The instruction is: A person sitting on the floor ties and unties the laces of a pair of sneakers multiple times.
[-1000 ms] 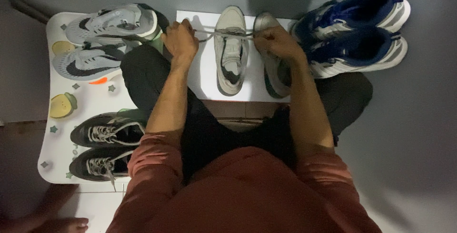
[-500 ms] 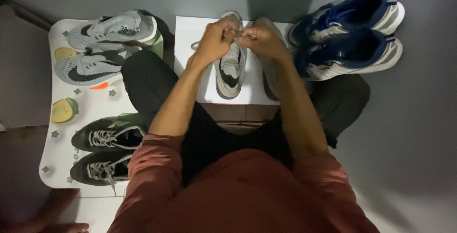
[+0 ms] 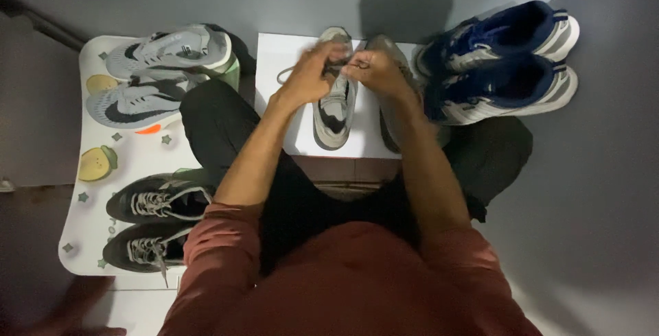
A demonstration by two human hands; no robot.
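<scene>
A pair of grey sneakers stands on a white sheet (image 3: 278, 68) in front of me. My left hand (image 3: 310, 74) and my right hand (image 3: 374, 70) meet over the upper part of the left grey sneaker (image 3: 334, 106), pinching its laces between the fingers. One lace loop hangs out to the left of my left hand. The right grey sneaker (image 3: 395, 126) lies beside it, mostly hidden under my right forearm.
Blue and white sneakers (image 3: 501, 61) sit at the right. On a white mat with fruit prints (image 3: 96, 164) at the left lie grey sneakers (image 3: 161, 75) and black sneakers (image 3: 154, 223). My black-trousered legs spread either side of the sheet.
My hands were apart, pulling the laces out sideways; they have come together over the left grey sneaker and now work the laces close to each other.
</scene>
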